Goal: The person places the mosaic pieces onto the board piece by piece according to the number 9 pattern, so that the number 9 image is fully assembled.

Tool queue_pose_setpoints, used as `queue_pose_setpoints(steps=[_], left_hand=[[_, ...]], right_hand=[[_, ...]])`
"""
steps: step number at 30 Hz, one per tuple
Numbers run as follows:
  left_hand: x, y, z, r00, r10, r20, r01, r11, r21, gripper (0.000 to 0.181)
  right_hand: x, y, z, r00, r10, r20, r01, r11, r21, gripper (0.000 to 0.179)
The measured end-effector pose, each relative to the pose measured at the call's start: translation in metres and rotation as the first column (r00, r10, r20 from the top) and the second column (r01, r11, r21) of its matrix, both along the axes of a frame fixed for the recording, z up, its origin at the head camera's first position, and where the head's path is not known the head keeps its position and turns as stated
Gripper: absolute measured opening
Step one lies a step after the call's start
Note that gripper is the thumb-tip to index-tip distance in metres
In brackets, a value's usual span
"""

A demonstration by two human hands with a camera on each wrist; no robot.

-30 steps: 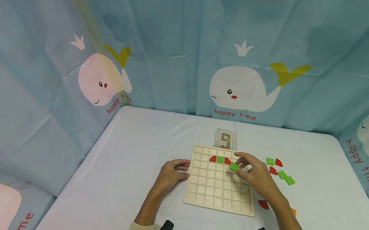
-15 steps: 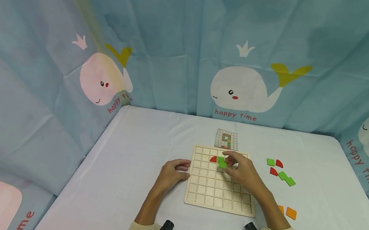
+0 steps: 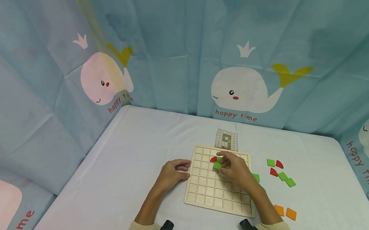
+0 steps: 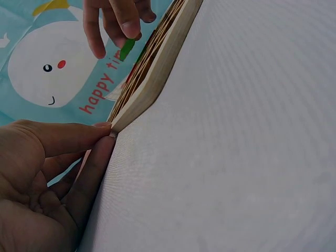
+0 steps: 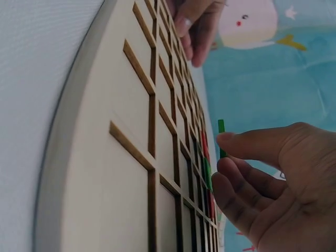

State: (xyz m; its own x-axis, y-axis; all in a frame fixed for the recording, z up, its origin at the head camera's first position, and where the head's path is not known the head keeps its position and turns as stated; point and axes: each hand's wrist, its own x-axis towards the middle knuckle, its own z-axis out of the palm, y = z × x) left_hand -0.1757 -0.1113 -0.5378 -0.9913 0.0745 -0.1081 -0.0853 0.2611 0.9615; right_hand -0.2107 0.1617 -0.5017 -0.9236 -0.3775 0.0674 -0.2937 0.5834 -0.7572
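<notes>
My right hand [image 3: 235, 169] pinches a green square tile [image 3: 217, 165] between thumb and fingers, over the upper part of the wooden grid board [image 3: 203, 192]. In the right wrist view that tile stands on edge, close above the board. A red quarter-round piece [image 3: 213, 159] and a green tile [image 5: 208, 173] lie in one row of the grid, with another red piece [image 5: 211, 205] beyond the green one. My left hand [image 3: 169, 173] rests at the board's left edge, thumb and forefinger touching its side, as the left wrist view shows close up.
A pattern card [image 3: 227, 139] lies just behind the board. To the right are loose green tiles [image 3: 282, 176], red quarter-rounds [image 3: 279, 164] and two orange pieces [image 3: 291, 214]. One green tile [image 3: 256, 177] sits by the board's right edge. A whale-print curtain [image 3: 162, 71] surrounds the white table [image 3: 123, 183].
My right hand has moved left across the board with the green tile, away from the right-hand red piece. The orange pieces and a green tile by the board have come into sight. The left hand stays.
</notes>
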Motion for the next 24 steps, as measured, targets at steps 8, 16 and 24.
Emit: queue_pose_setpoints(steps=[8,16,24], left_hand=[[-0.001,0.000,0.000,1.000,0.001,-0.002,-0.001,1.000,-0.011,0.049],[0.000,0.001,0.000,1.000,0.001,-0.005,-0.001,1.000,-0.019,0.049],[-0.001,0.000,-0.001,1.000,0.004,-0.005,-0.004,1.000,-0.018,0.049]], right_hand=[[-0.003,-0.007,-0.004,1.000,0.005,-0.012,-0.005,0.999,0.038,0.050],[-0.006,-0.012,-0.003,0.999,0.032,0.023,-0.033,0.997,0.065,0.053],[-0.007,-0.014,-0.005,0.998,0.061,0.032,-0.063,0.996,0.068,0.052]])
